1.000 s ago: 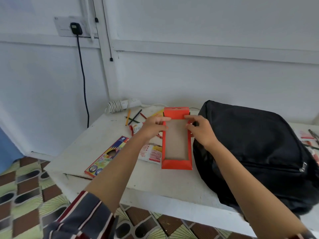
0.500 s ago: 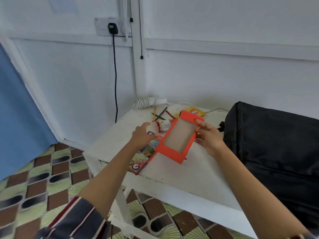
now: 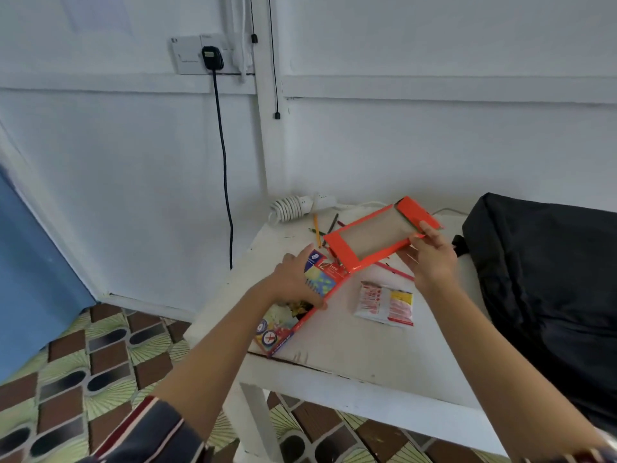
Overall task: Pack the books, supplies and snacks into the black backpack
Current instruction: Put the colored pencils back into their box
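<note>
Right hand (image 3: 430, 259) grasps the flat orange cardboard carton (image 3: 377, 235) at its far end: thumb on top, fingers underneath. Carton is off the white worktop (image 3: 350, 349) and tilted, with the far end higher. Its upper face is a plain brown card panel framed by a bright orange border, with a wider orange flap at the far end. Glossy finish, no print readable on this side. Its low corner hangs over the far end of a second carton.

Left hand (image 3: 293, 282) lies across that second carton, a flat multicoloured pencil box (image 3: 283, 329) with a red edge, blue corner and round icons at the near end. Thumb is on its right edge, fingers reach over the left side, so it's gripped across the width. The box lies flat on the worktop, near end at the front-left edge.

Between the forearms a white, red and yellow snack sachet (image 3: 384, 304) lies flat. A pink pencil (image 3: 395, 271) lies just beyond it, with more loose coloured pencils (image 3: 319, 228) behind the orange carton.

Black fabric backpack (image 3: 541, 279) lies on the right side of the worktop, well apart from both cartons. Can't tell if it's open.

White coiled cable (image 3: 288, 208) sits at the back corner. A black plug (image 3: 210, 56) is in the wall socket above.
</note>
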Tool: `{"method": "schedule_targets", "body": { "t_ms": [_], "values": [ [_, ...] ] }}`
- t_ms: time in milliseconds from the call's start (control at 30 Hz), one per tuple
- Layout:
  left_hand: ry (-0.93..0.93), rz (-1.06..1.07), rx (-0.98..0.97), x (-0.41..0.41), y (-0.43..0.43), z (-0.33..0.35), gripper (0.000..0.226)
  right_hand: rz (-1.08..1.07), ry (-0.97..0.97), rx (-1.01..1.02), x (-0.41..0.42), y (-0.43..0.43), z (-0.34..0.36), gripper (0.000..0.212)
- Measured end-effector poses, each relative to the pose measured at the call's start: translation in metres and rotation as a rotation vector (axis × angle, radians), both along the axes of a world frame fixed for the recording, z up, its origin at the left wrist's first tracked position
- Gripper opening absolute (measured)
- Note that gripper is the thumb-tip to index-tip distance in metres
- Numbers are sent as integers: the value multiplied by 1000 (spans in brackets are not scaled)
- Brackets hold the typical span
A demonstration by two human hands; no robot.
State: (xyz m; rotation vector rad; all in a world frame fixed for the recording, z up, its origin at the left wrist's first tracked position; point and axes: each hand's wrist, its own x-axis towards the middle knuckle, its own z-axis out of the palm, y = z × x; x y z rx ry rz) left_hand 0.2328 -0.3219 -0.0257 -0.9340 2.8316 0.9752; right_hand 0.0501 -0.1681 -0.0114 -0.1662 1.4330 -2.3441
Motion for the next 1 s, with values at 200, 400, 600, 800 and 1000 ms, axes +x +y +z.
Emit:
{"method": "schedule_targets", "body": {
  "t_ms": [200,400,600,800,1000],
  "values": [
    [65,-47,-63,-1,-1,8,129,-148,39,-42,9,-15,8,30],
    [80,-18,-62,2,1,7,127,-175,132,39,13,-19,12,28],
    [59,9,-95,0,1,5,123,-184,155,81,13,-18,12,28],
    [102,34,-90,2,-1,5,114,-132,176,101,16,-22,11,28],
    [119,53,-114,1,-1,1,112,-22,245,135,10,-15,13,26]
  ]
}}
